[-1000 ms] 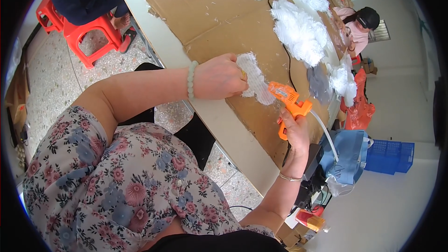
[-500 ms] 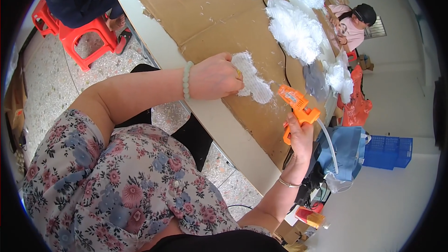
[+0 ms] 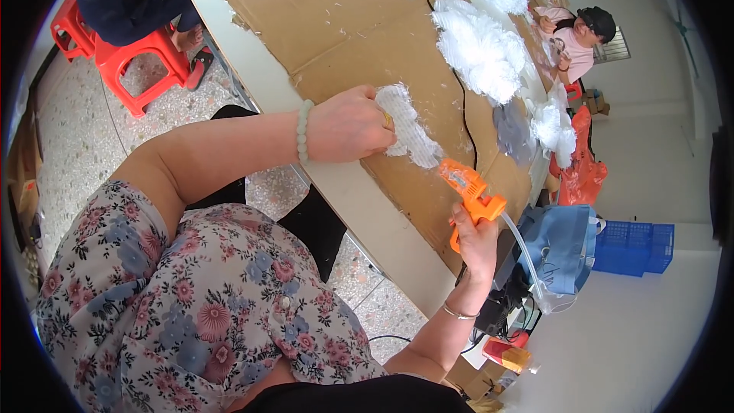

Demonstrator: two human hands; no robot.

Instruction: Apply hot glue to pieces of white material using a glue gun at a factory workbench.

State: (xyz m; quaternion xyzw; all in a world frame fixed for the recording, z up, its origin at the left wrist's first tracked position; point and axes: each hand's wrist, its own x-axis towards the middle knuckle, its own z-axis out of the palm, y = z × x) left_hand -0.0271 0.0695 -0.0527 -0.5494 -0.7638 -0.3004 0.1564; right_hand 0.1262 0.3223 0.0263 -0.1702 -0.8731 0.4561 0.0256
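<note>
- Head view, ctr of frame: white fabric pc (image 3: 410, 130) lies on brown cardboard (image 3: 344, 50), long axis approx. upper L to lower R.
- L hand (image 3: 350, 124) is nearer: we see it curled at the pc's left edge, touching; fingertips hidden, so we can't tell pinch vs. press.
- R hand (image 3: 475, 243), to lower R of the pc & apart from it, grips orange glue gun (image 3: 472, 197).
- Gun points upper L, roughly along that axis, front end right by the pc's lower R tip; contact, we can't tell.
</note>
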